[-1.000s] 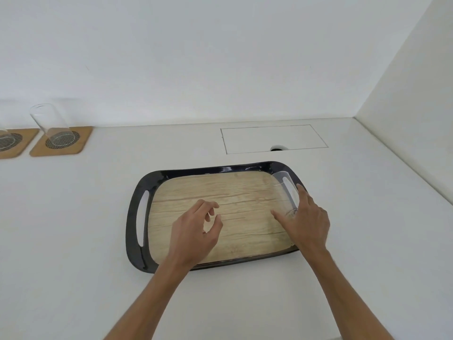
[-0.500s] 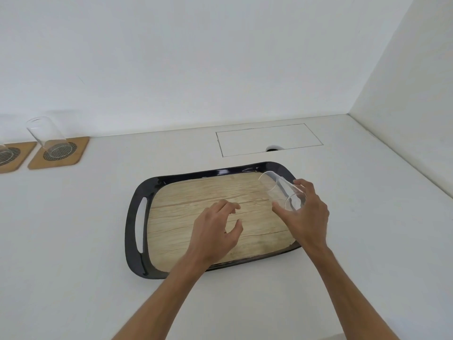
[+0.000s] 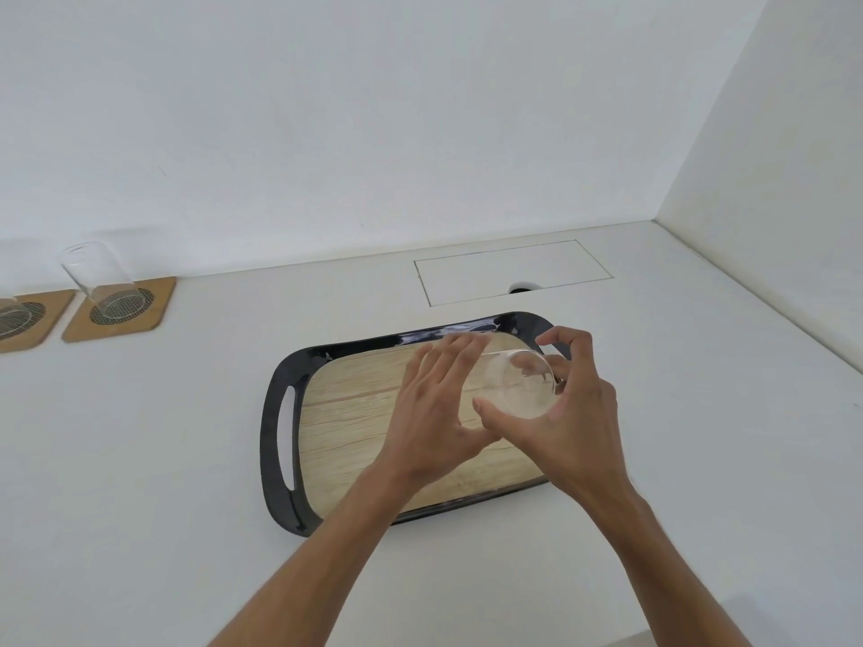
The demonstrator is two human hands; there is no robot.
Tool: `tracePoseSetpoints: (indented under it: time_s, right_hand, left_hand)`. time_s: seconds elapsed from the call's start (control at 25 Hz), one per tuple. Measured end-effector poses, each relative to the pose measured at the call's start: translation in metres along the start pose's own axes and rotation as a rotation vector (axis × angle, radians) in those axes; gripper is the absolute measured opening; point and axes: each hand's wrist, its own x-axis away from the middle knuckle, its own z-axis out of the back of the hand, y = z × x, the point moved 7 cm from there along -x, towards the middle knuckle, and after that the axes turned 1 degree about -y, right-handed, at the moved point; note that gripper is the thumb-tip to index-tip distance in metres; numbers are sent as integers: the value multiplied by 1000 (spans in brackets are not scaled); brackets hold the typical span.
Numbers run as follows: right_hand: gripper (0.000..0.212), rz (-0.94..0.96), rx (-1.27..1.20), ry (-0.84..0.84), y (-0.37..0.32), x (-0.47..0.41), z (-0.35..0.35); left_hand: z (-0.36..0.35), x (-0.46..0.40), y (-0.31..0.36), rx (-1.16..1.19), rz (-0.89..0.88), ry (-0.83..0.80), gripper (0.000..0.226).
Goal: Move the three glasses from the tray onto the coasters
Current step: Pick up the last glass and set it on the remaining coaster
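Observation:
A clear glass is held tilted above the right part of the black tray with a wood-look floor. My right hand is closed around its base end. My left hand wraps its fingers over the glass's other end. Far left, a second clear glass stands on a cork coaster. Beside it another cork coaster carries a glass base, cut off by the frame edge.
The tray lies on a white counter. Behind it is a rectangular flush panel with a small finger hole. White walls close the back and the right side.
My right hand lifted the glass off the tray's right end and tipped it. My left hand moved right and took hold of the glass too.

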Motion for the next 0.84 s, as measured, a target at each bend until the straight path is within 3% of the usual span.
tracePoseSetpoints:
  time_s: [0.24,0.48,0.68,0.84]
  right_hand:
    - [84,39,-25,44,-36,10,-6]
    - [78,172,-144,-9,-65,20,-21]
    - [70,223,-296,-138,-87,24,-31]
    - [75,247,-391,-292,-106,24,-43]
  left_hand:
    - [33,9,-1,175,79,59,63]
    - [56,23,-8,332,131,110,65]
    - [83,35,-13,441,106,79,59]
    - [102,46,-22,469,107,-18,66]
